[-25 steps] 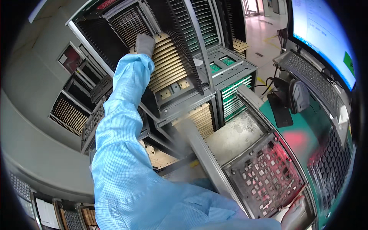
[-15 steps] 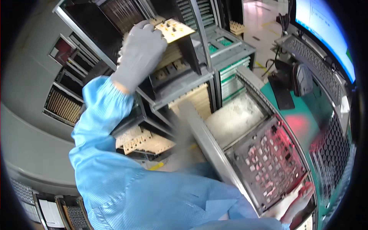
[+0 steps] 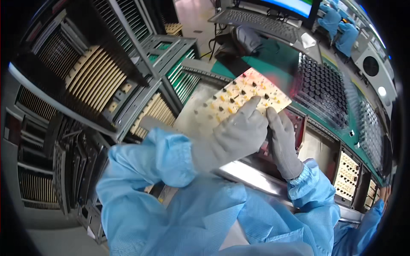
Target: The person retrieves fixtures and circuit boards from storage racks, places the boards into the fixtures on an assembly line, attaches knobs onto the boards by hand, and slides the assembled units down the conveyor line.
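A cream circuit board [image 3: 239, 97] with small black and yellow parts is tilted above the conveyor. My left hand [image 3: 239, 134], in a grey glove, is closed on its near edge, one finger lying over the top face. My right hand [image 3: 282, 143], also gloved, pinches the board's right near corner. Below the board and partly hidden by it and my hands sits the dark carrier plate [image 3: 297, 121], tinted by red light. A bare metal stretch of the conveyor [image 3: 318, 149] shows just right of the plate.
A magazine rack [image 3: 96, 81] full of cream boards stands at left, with more racks behind it. Clear trays of black round parts [image 3: 322, 89] lie on the green mat [image 3: 273, 55]. A keyboard [image 3: 256, 23] is at the back. Another person's hand [image 3: 385, 193] shows at far right.
My left hand has come from the rack to the conveyor with the circuit board. My right hand has left the carrier plate's near end and now holds the board too. The view has swung right.
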Demonstrator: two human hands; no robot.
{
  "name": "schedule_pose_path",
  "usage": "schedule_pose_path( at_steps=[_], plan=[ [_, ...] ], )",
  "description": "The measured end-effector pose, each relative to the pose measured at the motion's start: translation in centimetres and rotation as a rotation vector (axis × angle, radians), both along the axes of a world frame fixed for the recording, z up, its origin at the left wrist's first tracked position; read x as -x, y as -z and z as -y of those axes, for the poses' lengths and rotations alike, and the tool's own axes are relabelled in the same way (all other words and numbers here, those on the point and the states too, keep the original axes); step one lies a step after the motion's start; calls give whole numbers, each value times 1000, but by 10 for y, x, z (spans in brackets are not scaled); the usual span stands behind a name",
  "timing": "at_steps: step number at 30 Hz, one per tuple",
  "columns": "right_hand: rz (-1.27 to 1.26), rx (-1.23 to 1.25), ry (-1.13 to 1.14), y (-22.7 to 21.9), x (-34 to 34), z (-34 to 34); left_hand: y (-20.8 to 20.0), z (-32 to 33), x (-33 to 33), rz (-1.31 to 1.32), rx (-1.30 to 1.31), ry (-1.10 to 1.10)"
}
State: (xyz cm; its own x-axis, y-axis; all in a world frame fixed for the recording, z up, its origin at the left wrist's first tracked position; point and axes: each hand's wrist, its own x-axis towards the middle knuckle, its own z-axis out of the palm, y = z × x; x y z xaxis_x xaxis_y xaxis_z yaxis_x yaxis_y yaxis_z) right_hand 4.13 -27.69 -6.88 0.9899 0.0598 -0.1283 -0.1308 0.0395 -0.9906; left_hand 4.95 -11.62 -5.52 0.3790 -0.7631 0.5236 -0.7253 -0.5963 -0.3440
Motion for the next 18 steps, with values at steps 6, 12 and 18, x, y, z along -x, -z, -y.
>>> schedule_pose_path(
  at_steps=[6, 12, 18],
  plan=[
    [-15, -525, 17, 37, -62, 64, -1, -11, -32, -294, 328, 106],
    [-18, -312, 195, 37, -95, 102, 83, -82, -85, -206, 680, -185],
    [141, -165, 193, 44, -113, 115, 128, -94, -100, -623, 845, -307]
  ],
)
